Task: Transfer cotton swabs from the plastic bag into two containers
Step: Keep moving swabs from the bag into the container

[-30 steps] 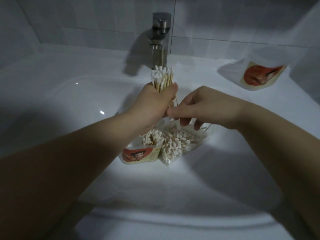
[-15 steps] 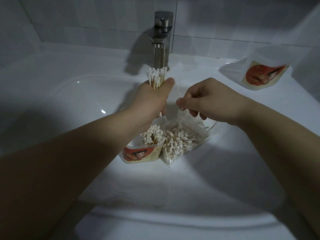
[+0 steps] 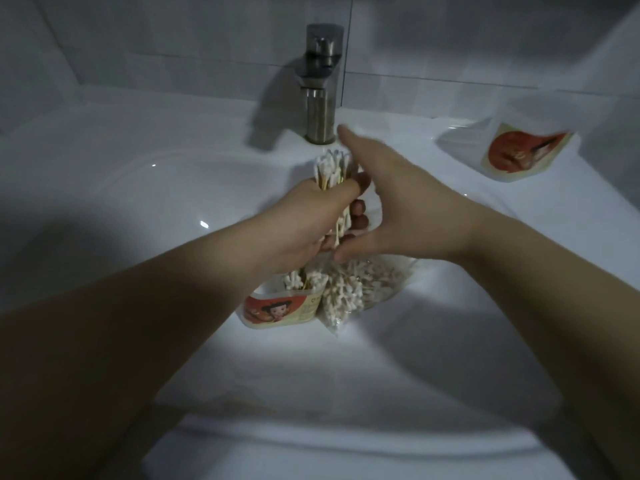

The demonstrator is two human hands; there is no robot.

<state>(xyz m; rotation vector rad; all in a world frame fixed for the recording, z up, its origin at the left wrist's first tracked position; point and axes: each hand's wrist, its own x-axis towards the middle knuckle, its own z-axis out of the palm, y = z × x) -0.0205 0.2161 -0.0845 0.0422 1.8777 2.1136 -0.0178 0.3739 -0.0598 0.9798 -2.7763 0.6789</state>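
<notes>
**Over the basin: left hand gripping swabs, right hand spreading open**

Across the whole view a white sink (image 3: 104,188) is carrying everything, with a steel faucet (image 3: 322,84) standing at the middle of its back edge. Above the bowl, the left hand (image 3: 311,220) is curling tight around a bundle of cotton swabs (image 3: 330,168). It is holding the bundle upright, with white tips showing above and below the fist. The right hand (image 3: 391,209) is lying open just beside that bundle, fingers stretched toward the faucet and thumb reaching under the lower tips. Blur is hiding whether it is touching them.

Down in the bowl, the plastic bag (image 3: 360,289) is lying on its side, packed with loose swabs. It is touching the near container (image 3: 277,310), which is standing upright with swabs sticking up inside. On the sink's back right corner the far container (image 3: 512,154) is lying tilted, and its contents are not showing clearly.

Half a second ago the right hand was pinching a single swab with curled fingers; now it is holding nothing. The bag and both containers are staying where they were.
</notes>
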